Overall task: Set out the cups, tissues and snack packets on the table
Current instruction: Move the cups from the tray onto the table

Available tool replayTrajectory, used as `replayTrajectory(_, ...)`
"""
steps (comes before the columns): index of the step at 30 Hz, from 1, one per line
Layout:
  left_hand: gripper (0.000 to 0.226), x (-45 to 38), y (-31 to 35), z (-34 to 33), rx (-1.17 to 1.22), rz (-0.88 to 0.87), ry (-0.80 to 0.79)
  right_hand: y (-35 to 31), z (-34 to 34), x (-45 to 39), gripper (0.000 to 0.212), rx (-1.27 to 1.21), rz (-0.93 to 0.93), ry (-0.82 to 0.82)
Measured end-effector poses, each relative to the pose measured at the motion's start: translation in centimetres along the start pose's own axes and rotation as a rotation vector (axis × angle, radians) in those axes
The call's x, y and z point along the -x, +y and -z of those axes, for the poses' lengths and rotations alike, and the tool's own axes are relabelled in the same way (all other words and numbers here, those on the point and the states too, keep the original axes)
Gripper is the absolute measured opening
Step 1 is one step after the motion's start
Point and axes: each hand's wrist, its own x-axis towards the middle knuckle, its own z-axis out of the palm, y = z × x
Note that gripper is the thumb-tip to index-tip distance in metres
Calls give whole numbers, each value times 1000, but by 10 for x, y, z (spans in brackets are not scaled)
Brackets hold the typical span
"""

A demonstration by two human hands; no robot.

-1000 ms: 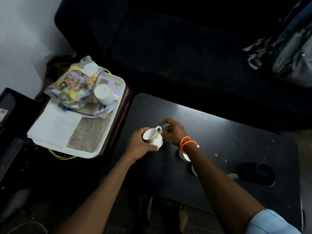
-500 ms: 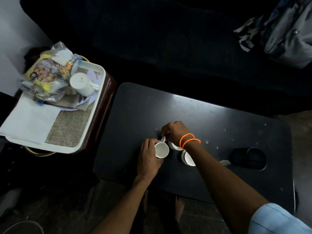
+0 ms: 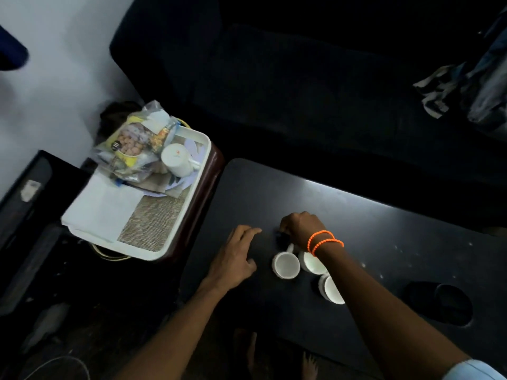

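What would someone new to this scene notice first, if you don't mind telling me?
Three white cups cluster on the dark table, partly under the right hand with its orange bracelets. To the left, a white tray holds snack packets, another cup and folded tissues.

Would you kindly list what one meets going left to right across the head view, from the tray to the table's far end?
White tray → mug on the tray → left hand → leftmost cup on the table → orange bracelets → dark recess in the tabletop.
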Motion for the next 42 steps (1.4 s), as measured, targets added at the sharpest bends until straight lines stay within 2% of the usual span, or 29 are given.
replayTrajectory(2, 68, -10, -15, 36, -25, -21, 128, -18, 13, -15, 21, -54, 1, 25)
replayTrajectory(5, 54, -33, -39, 95, -53, 30, 414, -55, 31, -45, 31, -218, 15, 56)
replayTrajectory(8, 42, -60, -59, 144, -27, 205, 664, -104, 47, -76, 29, -444, 62, 178)
replayTrajectory(10, 40, -75, -71, 167, 60, 356, 726, -135, 54, -93, 25, -659, 63, 241)
replayTrajectory(12, 41, -87, -80, 183, 219, 478, 669, -164, 59, -109, 25, -910, -3, 212)
replayTrajectory(14, 41, -95, -85, 195, 367, 519, 579, -186, 62, -125, 32, -1062, -105, 165)
replayTrajectory(17, 34, -103, -89, 207, 540, 546, 518, -206, 66, -143, 28, -1192, -189, 105)
replayTrajectory(21, 27, -108, -95, 212, 728, 578, 458, -210, 64, -151, 30, -1240, -240, 148)
replayTrajectory(24, 31, -110, -90, 211, 982, 653, 529, -212, 62, -150, 34, -1405, -305, 153)
replayTrajectory(27, 18, -107, -75, 209, 1105, 710, 671, -212, 61, -143, 27, -1645, -359, 97)
replayTrajectory(29, 19, -103, -67, 204, 1117, 685, 698, -205, 59, -137, 21, -1655, -329, 90)
replayTrajectory(31, 22, -101, -60, 196, 1202, 602, 643, -189, 58, -128, 18, -1626, -279, 120)
replayTrajectory(34, 47, -97, -49, 180, 1220, 518, 455, -153, 60, -113, 12, -1560, -222, 164)
replayTrajectory(36, 58, -93, -42, 165, 1170, 472, 309, -126, 60, -101, 26, -1522, -201, 162)
replayTrajectory(40, 65, -94, -22, 124, 998, 348, 106, -71, 52, -74, 41, -1326, -236, 177)
replayTrajectory(42, 67, -95, -9, 99, 930, 300, 16, -43, 42, -59, 35, -1255, -275, 204)
